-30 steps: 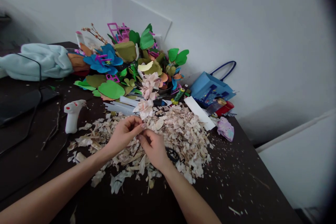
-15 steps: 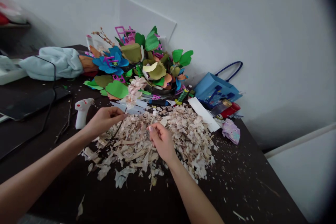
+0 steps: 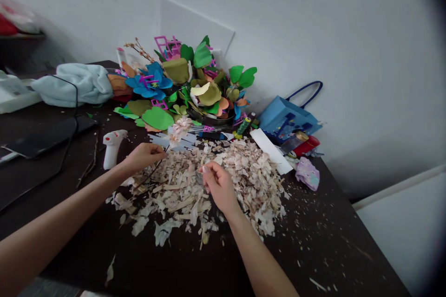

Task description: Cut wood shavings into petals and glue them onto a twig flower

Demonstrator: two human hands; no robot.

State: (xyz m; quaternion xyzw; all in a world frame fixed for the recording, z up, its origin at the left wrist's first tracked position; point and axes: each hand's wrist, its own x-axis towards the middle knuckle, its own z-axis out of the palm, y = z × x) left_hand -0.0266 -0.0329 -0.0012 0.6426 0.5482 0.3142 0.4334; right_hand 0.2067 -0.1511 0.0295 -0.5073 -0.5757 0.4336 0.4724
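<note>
My left hand (image 3: 144, 155) is closed in a pinch around the thin dark stem of an artificial flower branch (image 3: 180, 131). Pale pink blossoms top the stem, which slants down to the left below my fingers. To the right, my right hand (image 3: 219, 185) has its thumb and fingertips pressed together; whatever lies between them is too small to make out. Under both hands spreads a heap of beige dried flakes (image 3: 244, 171), like petals or shavings. A white hot glue gun (image 3: 112, 148) stands left of my left hand.
Coloured felt flowers and leaves (image 3: 156, 118) pile up at the back. Behind the heap lie a green thread spool (image 3: 244, 126) and a white strip (image 3: 270, 151). A blue bag (image 3: 284, 118) leans by the wall. At left are a black cable (image 3: 75, 125) and dark twigs (image 3: 91, 162).
The blossoms have dipped lower and tilted right. My right hand has shifted slightly right. The whole view has moved a little, so things at left sit further right.
</note>
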